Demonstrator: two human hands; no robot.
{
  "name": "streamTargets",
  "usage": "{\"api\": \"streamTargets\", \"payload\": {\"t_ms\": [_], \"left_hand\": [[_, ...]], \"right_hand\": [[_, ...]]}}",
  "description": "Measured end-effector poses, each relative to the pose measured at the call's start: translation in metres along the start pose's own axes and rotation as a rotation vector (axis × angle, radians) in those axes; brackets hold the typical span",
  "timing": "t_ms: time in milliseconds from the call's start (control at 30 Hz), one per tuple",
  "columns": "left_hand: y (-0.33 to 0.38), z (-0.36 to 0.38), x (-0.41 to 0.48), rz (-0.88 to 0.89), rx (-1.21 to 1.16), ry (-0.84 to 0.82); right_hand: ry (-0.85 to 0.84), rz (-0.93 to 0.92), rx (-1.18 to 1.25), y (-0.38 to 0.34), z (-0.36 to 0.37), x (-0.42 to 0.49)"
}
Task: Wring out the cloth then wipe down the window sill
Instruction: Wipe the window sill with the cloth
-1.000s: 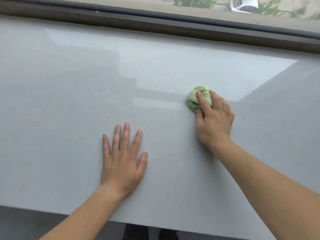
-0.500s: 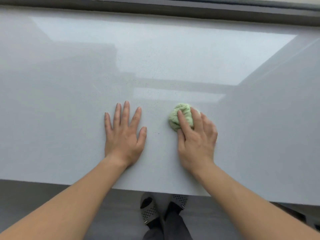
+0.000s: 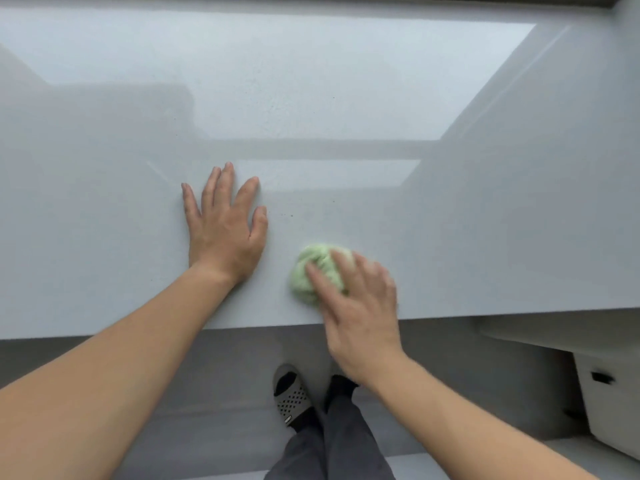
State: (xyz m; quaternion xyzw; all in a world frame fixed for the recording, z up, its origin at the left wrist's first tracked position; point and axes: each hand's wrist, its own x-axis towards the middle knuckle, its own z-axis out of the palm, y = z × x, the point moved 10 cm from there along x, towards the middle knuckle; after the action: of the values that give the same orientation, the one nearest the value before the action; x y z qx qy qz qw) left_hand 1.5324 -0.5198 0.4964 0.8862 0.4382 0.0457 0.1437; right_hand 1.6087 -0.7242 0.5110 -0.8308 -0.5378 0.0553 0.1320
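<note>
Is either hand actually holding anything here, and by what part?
The right hand presses the bunched green cloth onto the sill, fingers laid over its top, not gripping. The left hand lies flat on the sill, holding nothing.

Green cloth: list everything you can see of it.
The green cloth is pale green, soft and nubbly-looking, like terry or microfibre, scrunched into a rounded wad. It lies on the grey window sill, close to its near edge. The right hand lies over its right part, fairly straight fingers pressing on top; the hand is blurred by motion. The left hand rests flat on the sill beside it, not touching.
</note>
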Motion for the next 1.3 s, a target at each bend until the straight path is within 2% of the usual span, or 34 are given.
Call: {"api": "streamTargets", "payload": {"t_ms": [67,133,267,333,367,467,533,600,633,733,800,833,933,1000,1033,1100,1200,1233,1300], "left_hand": [[0.0,-0.002,-0.001,0.015,-0.018,0.015],[-0.002,-0.003,-0.003,0.016,-0.037,0.015],[0.013,-0.003,-0.002,0.034,-0.076,0.022],[0.03,0.001,0.001,0.067,-0.083,0.016],[0.039,0.005,0.004,0.079,-0.089,0.006],[0.06,0.016,0.019,0.075,-0.087,-0.026],[0.067,0.021,0.034,0.039,-0.078,-0.047],[0.071,0.027,0.05,-0.044,-0.086,-0.067],[0.073,0.03,0.054,-0.089,-0.075,-0.075],[0.081,0.037,0.052,-0.148,0.031,-0.078],[0.082,0.038,0.049,-0.153,0.051,-0.07],[0.082,0.038,0.048,-0.155,0.053,-0.064],[0.082,0.036,0.046,-0.169,0.074,-0.05],[0.084,0.036,0.044,-0.171,0.085,-0.061],[0.084,0.036,0.044,-0.173,0.089,-0.064],[0.083,0.033,0.042,-0.185,0.102,-0.072],[0.086,0.034,0.037,-0.195,0.123,-0.086],[0.087,0.033,0.036,-0.195,0.123,-0.084],[0.089,0.032,0.036,-0.19,0.126,-0.072]], "right_hand": [[-0.071,-0.196,-0.016,-0.009,0.003,-0.027],[-0.096,-0.229,-0.042,0.018,0.001,-0.025],[0.044,0.193,0.001,0.114,-0.027,0.022],[0.073,0.348,0.016,0.121,-0.026,0.029],[0.07,0.349,0.004,0.111,-0.024,0.027],[-0.012,0.06,-0.031,0.065,-0.011,0.006],[-0.076,-0.152,-0.044,0.063,-0.011,0.004],[-0.103,-0.185,-0.075,0.092,-0.014,0.031],[-0.074,-0.118,-0.082,0.113,-0.02,0.053],[0.011,0.239,-0.016,0.174,-0.033,0.115],[0.046,0.368,-0.017,0.169,-0.031,0.129],[0.046,0.324,-0.023,0.153,-0.029,0.128],[-0.045,-0.058,-0.056,0.107,-0.015,0.11],[-0.115,-0.234,-0.054,0.115,-0.016,0.121],[-0.132,-0.258,-0.065,0.126,-0.019,0.137],[-0.129,-0.135,-0.073,0.156,-0.026,0.182],[-0.078,0.239,0.007,0.191,-0.033,0.229],[-0.061,0.283,0.001,0.184,-0.033,0.231],[-0.066,0.172,0.003,0.153,-0.027,0.22]]}}
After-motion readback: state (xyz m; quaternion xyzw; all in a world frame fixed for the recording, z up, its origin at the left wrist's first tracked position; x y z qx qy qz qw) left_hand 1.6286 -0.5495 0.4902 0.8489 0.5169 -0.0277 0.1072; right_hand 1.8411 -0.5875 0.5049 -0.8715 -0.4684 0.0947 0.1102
